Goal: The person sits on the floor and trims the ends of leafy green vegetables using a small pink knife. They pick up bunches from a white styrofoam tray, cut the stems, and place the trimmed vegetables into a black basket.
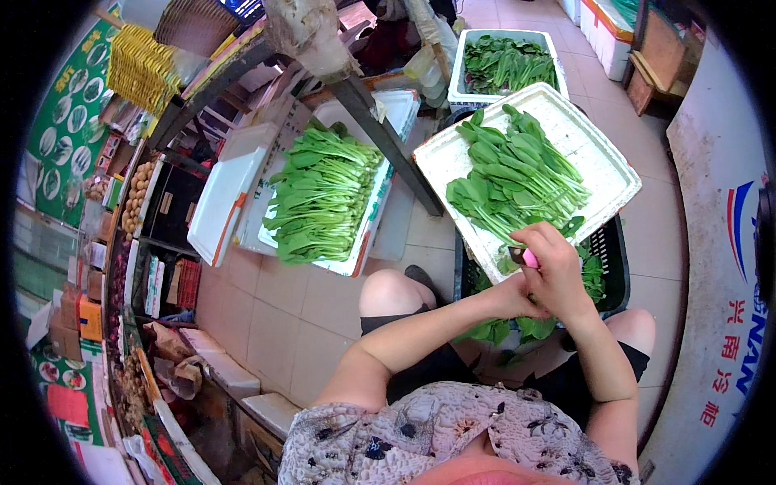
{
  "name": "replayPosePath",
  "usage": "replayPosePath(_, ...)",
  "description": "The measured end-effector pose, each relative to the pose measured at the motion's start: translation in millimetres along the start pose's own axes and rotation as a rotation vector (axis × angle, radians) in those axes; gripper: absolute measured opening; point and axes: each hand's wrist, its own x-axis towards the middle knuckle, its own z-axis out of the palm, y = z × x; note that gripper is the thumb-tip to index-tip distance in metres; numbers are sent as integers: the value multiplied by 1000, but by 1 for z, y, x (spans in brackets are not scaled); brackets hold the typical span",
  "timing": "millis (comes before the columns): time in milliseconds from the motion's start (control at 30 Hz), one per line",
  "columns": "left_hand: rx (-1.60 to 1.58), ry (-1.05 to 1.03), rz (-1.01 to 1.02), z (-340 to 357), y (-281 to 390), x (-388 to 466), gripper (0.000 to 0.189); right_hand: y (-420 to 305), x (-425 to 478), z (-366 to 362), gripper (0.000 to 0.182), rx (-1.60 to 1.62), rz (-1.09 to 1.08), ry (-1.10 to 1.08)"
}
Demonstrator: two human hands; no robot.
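My right hand (555, 270) grips a small knife with a pink handle (530, 259); its short dark blade shows beside the fingers. Just below it, my left hand (518, 297) is closed on leafy greens, mostly hidden by both hands. The hands meet over the near corner of a white foam lid (606, 176). On this lid lies a loose bunch of leafy green vegetables (515, 170), stems towards the right. A black plastic crate (618, 260) stands under the lid, with loose green leaves (591, 276) inside and more hanging near my knees.
Left of a dark metal post (394, 145), neatly stacked greens (327, 200) lie on a white foam box lid. Another foam box (458, 73) with dark leafy greens stands beyond. A white cabinet (697, 242) bearing writing runs along the right. Shelves with brown eggs (138, 194) line the left.
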Motion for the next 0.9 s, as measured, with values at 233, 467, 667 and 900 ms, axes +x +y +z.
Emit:
replayPosePath(233,116,42,102,2,-6,-1,40,19,-13,30,27,-15,-42,-73)
replayPosePath(467,32,-82,-106,-1,19,-1,21,19,-1,7,31,55,17,35)
replayPosePath(667,177,-76,-120,2,10,1,20,40,-15,29,29,-23,-12,-88)
replayPosePath(900,52,-163,-174,-7,7,4,19,45,1,8,47,2,241,38)
